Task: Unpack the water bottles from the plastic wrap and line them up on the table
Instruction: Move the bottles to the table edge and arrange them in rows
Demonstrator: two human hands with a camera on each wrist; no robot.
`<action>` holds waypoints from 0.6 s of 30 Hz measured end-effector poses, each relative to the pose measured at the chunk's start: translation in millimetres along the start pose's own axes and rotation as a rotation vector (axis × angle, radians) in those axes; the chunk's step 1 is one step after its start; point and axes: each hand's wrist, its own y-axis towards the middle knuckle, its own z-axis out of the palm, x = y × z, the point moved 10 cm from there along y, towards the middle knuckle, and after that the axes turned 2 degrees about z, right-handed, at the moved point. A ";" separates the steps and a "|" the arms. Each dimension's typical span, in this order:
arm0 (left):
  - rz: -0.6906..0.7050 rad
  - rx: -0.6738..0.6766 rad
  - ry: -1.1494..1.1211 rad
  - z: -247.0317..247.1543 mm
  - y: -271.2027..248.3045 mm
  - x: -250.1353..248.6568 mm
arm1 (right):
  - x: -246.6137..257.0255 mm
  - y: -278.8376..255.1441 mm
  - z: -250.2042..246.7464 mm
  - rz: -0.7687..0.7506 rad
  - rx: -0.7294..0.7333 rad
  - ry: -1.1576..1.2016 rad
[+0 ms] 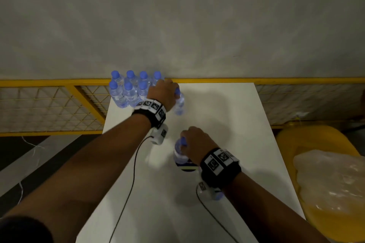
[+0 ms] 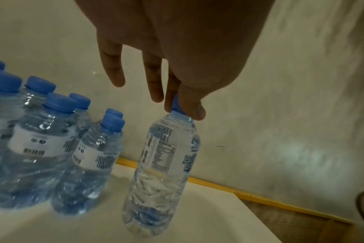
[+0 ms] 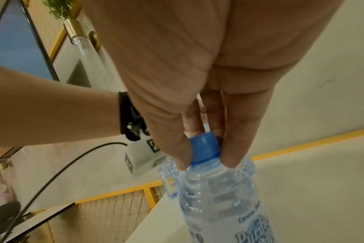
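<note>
While two bottles were in hand, the stock stood as follows. Far bottle: upright on the white table, just right of the group, its blue cap pinched between thumb and a finger of the left hand; the other fingers hung straight and loose. Near bottle: upright nearer the table's middle, well apart from the group, its cap pinched by thumb and fingertips of the right hand. Group of bottles: blue-capped, standing close together in two rows at the far left corner of the table; seven caps showed in the head view, the left hand covering part of the front row. Plastic wrap: clear, crumpled, lying off the table on a yellow seat-like form to the right.

Surface: plain white top, narrow. Room: grey concrete wall behind; yellow rail with wire mesh along the far edge. Both wrists wore black bands with printed markers, black cables trailing across the near part of the table.
</note>
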 end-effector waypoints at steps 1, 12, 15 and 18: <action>-0.007 -0.003 0.007 0.3 15.9 7.9 | -0.2 14.1 -9.0 0.008 -0.012 0.019; -0.032 0.063 0.068 45.1 117.0 57.2 | -10.5 179.7 -80.5 0.100 -0.112 0.043; -0.035 0.083 0.079 55.2 124.2 64.9 | -9.9 205.0 -88.0 0.081 -0.150 0.024; -0.022 0.108 0.045 63.8 129.3 68.6 | -9.8 219.7 -86.0 0.041 -0.170 0.048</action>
